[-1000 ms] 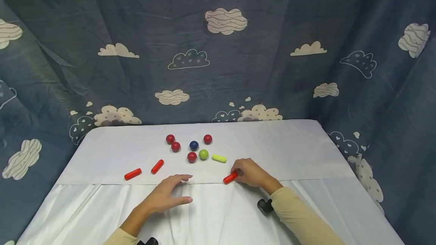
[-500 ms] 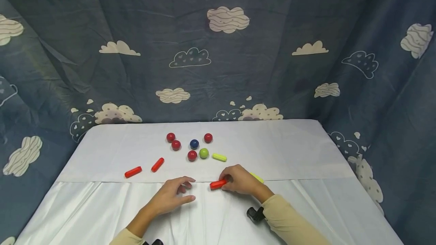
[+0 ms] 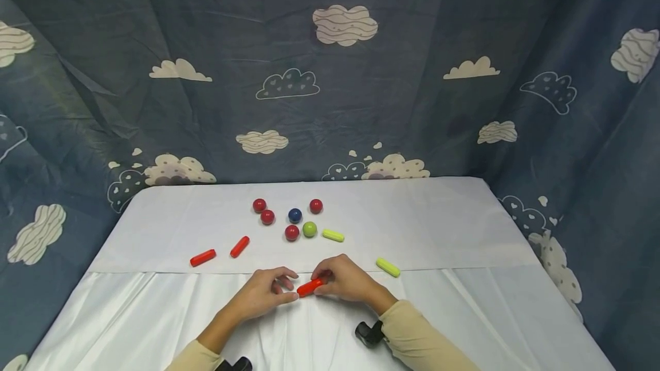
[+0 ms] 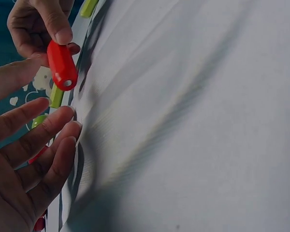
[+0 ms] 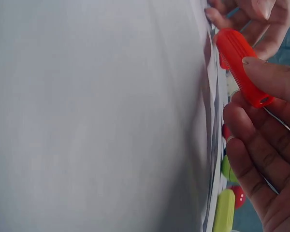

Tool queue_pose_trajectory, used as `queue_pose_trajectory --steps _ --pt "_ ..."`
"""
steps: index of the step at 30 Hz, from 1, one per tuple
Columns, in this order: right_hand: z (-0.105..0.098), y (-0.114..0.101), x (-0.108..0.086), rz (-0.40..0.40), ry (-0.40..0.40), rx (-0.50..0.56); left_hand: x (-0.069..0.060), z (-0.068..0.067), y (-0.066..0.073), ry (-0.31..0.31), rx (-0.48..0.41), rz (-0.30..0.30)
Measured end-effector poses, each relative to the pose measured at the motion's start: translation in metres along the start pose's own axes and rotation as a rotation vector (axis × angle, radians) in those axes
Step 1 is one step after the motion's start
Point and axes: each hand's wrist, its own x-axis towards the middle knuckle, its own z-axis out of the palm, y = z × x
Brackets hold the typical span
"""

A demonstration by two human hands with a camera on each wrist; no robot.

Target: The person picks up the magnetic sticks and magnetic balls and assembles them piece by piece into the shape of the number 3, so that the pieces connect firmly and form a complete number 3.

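In the head view my right hand (image 3: 345, 280) pinches a short red plastic rod (image 3: 309, 287) between thumb and fingers, just above the white cloth. The right wrist view shows the rod (image 5: 237, 60) ribbed along its side, with a small hole in its end. My left hand (image 3: 263, 293) is beside the rod's free end, fingers loosely spread and thumb pointing at it. Whether the left thumb touches the rod I cannot tell. Two more red rods lie to the left, one (image 3: 203, 257) farther out and the other (image 3: 239, 247) closer in.
One yellow-green rod (image 3: 333, 235) lies near the balls, another (image 3: 388, 267) beyond my right wrist. Farther back sit several red balls (image 3: 291, 233), a blue ball (image 3: 295, 216) and a green ball (image 3: 309, 229). A dark cloud-print curtain (image 3: 402, 102) hangs behind the white-covered table (image 3: 438, 222).
My right hand has carried the red rod leftward, up to the left hand, uncovering the second yellow-green rod. The left hand has shifted slightly right, its fingers a little more bent.
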Motion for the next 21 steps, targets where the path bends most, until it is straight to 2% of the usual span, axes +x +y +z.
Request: queue_pose_trajectory --steps 9,21 --pt "0.012 -0.008 0.003 -0.008 0.042 0.123 0.002 0.003 -0.004 0.007 -0.028 0.001" --pt "0.02 -0.014 0.003 0.03 0.104 0.163 0.004 0.003 -0.007 -0.016 -0.091 0.004"
